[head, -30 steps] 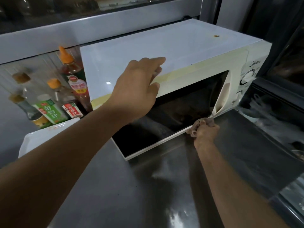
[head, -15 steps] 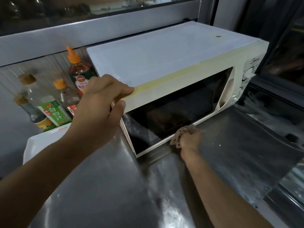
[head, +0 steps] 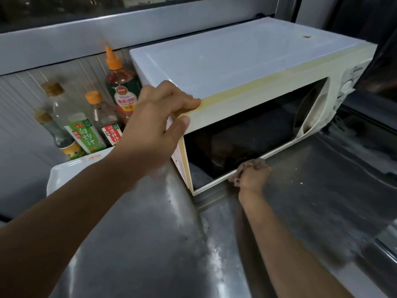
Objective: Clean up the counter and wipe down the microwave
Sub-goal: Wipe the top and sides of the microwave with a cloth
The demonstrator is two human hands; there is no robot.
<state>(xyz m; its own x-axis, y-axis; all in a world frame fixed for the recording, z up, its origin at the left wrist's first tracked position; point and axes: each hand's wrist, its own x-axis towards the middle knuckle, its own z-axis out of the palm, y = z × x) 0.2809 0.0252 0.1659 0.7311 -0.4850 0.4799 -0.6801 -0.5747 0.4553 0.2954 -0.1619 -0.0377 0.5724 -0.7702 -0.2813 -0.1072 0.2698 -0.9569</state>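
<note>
Head view: left hand (head: 154, 123) grips microwave (head: 236, 67) corner; right hand (head: 252, 176) clutches cloth (head: 253, 163).

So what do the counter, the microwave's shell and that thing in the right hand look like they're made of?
The counter looks like brushed stainless steel: grey, with streaky glare. The microwave shell seems painted metal or plastic, glossy white on top, its front trim yellowed. The right hand grips a rag, apparently soft cloth, brownish and crumpled.
</note>
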